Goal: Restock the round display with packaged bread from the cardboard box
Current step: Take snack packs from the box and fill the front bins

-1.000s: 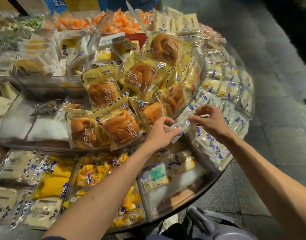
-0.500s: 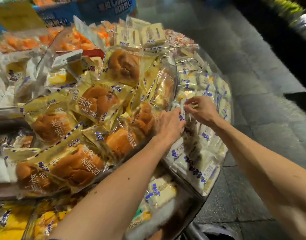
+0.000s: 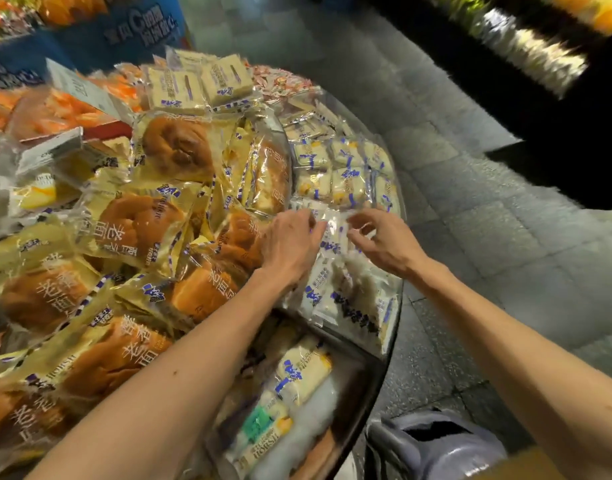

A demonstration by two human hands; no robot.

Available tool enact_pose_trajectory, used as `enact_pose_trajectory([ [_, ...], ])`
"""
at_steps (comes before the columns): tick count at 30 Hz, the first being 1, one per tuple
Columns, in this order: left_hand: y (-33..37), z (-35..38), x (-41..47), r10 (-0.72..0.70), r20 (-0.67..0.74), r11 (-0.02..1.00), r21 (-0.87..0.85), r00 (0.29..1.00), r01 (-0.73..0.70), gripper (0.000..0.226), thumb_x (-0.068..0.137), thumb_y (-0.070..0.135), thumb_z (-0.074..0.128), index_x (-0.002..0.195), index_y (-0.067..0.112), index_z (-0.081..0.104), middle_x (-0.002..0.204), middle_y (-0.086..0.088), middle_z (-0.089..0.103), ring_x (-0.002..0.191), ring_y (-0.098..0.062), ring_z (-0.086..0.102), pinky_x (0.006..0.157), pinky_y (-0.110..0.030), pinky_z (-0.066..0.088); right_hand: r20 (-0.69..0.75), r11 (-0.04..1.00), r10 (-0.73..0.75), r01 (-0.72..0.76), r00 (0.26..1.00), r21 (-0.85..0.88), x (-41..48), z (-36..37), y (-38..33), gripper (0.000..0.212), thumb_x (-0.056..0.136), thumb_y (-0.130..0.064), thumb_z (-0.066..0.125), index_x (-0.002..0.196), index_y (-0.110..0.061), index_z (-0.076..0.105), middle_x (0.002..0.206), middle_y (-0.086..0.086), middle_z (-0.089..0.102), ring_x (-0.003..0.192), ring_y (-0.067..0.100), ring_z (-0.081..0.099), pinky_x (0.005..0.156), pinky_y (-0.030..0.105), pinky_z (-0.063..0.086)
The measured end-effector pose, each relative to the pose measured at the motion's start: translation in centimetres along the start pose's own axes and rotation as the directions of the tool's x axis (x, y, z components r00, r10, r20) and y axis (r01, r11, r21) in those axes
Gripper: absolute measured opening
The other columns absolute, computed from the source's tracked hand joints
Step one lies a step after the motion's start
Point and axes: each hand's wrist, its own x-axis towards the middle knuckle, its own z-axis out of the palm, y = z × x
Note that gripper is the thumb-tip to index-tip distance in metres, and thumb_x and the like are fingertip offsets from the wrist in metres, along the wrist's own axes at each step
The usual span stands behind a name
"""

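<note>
Curling its fingers over the left edge of a small pale packet, the left hand is gripping it just above the outer ring of the display. The right hand is hovering at the packet's right edge with thumb and forefinger bent toward it; blur is hiding whether they are pinching it or only lying beside it. Similar pale packs are lying in rows just beyond both hands, and a nearer heap is sitting below the wrists, near the rim. Yellow bags of buns are lying heaped on the higher middle tier, left of the left forearm. Long bread packs are lying in the tray nearest the person.
</note>
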Motion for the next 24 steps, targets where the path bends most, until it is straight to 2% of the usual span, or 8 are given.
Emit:
enact_pose_trajectory([
  [3, 4.0, -0.9, -2.0, 0.177, 0.035, 0.969, -0.178, 0.984, -0.168, 0.033, 0.098, 0.044, 0.055, 0.083, 0.016, 0.065, 0.078, 0.002, 0.065, 0.075, -0.017, 0.063, 0.069, -0.033, 0.05, -0.187, 0.99, 0.134, -0.126, 0.973, 0.059, -8.4, -1.9, 1.7, 0.016, 0.092, -0.025, 0.066, 0.105, -0.018, 0.071, 0.091, -0.004, 0.072, 0.076, 0.01, 0.065, 0.078, 0.03, 0.054],
  [6, 10.4, 1.3, -6.6, 0.412, 0.126, 0.877, -0.324, 0.902, -0.355, 0.025, 0.094, 0.039, 0.062, 0.086, 0.017, 0.068, 0.078, 0.003, 0.064, 0.075, -0.017, 0.061, 0.07, -0.032, 0.047, -0.394, 0.939, 0.343, -0.315, 0.853, 0.136, -20.0, -3.2, 4.1, 0.004, 0.09, -0.022, 0.07, 0.094, -0.02, 0.071, 0.08, -0.014, 0.068, 0.072, 0.002, 0.062, 0.069, 0.016, 0.048],
  [9, 16.4, 6.1, -14.7, 0.625, 0.259, 0.758, -0.425, 0.736, -0.494, 0.016, 0.092, 0.034, 0.067, 0.087, 0.018, 0.067, 0.082, -0.004, 0.067, 0.081, -0.025, 0.063, 0.072, -0.035, 0.047, -0.507, 0.81, 0.573, -0.54, 0.644, 0.229, -33.4, -2.3, 7.2, 0.003, 0.089, -0.021, 0.07, 0.092, -0.021, 0.072, 0.081, -0.013, 0.067, 0.073, 0.003, 0.061, 0.072, 0.018, 0.046],
  [12, 21.2, 11.7, -24.1, 0.71, 0.445, 0.704, -0.481, 0.546, -0.523, 0.015, 0.094, 0.035, 0.062, 0.095, 0.02, 0.066, 0.091, -0.004, 0.067, 0.089, -0.024, 0.062, 0.075, -0.033, 0.041, -0.462, 0.564, 0.8, -0.742, 0.383, 0.362, -45.8, 0.3, 11.1, 0.006, 0.09, -0.019, 0.069, 0.092, -0.025, 0.069, 0.083, -0.006, 0.07, 0.072, 0.007, 0.062, 0.069, 0.025, 0.046],
  [14, 23.5, 15.9, -29.9, 0.72, 0.551, 0.69, -0.495, 0.422, -0.528, 0.017, 0.095, 0.037, 0.059, 0.102, 0.022, 0.064, 0.097, -0.002, 0.067, 0.095, -0.023, 0.062, 0.08, -0.034, 0.045, -0.396, 0.394, 0.891, -0.813, 0.223, 0.428, -52.5, 2.3, 13.7, 0.007, 0.091, -0.018, 0.068, 0.092, -0.025, 0.068, 0.084, -0.003, 0.07, 0.073, 0.007, 0.061, 0.065, 0.022, 0.044],
  [17, 25.8, 22.9, -36.7, 0.661, 0.696, 0.712, -0.466, 0.28, -0.525, 0.022, 0.096, 0.038, 0.058, 0.111, 0.024, 0.063, 0.105, 0.001, 0.066, 0.1, -0.019, 0.062, 0.087, -0.039, 0.052, -0.263, 0.187, 0.963, -0.85, 0.059, 0.492, -60.4, 5.0, 18.5, 0.018, 0.094, -0.016, 0.064, 0.111, -0.017, 0.069, 0.099, -0.002, 0.069, 0.085, 0.011, 0.062, 0.077, 0.027, 0.05],
  [21, 28.0, 32.9, -42.4, 0.499, 0.858, 0.771, -0.374, 0.124, -0.515, 0.035, 0.096, 0.034, 0.061, 0.128, 0.02, 0.06, 0.122, -0.003, 0.066, 0.114, -0.021, 0.061, 0.096, -0.037, 0.051, -0.109, -0.039, 0.987, -0.85, -0.114, 0.526, -67.9, 7.0, 24.9, 0.027, 0.095, -0.016, 0.063, 0.121, -0.014, 0.063, 0.117, 0.007, 0.068, 0.096, 0.021, 0.061, 0.09, 0.035, 0.049],
  [24, 29.3, 40.1, -45.4, 0.391, 0.918, 0.786, -0.296, 0.066, -0.543, 0.046, 0.093, 0.037, 0.066, 0.133, 0.018, 0.056, 0.13, -0.007, 0.061, 0.12, -0.024, 0.057, 0.1, -0.037, 0.049, -0.058, -0.146, 0.978, -0.861, -0.199, 0.487, -72.6, 7.6, 29.2, 0.039, 0.094, -0.024, 0.064, 0.13, -0.01, 0.057, 0.129, 0.012, 0.061, 0.114, 0.031, 0.059, 0.095, 0.037, 0.046],
])
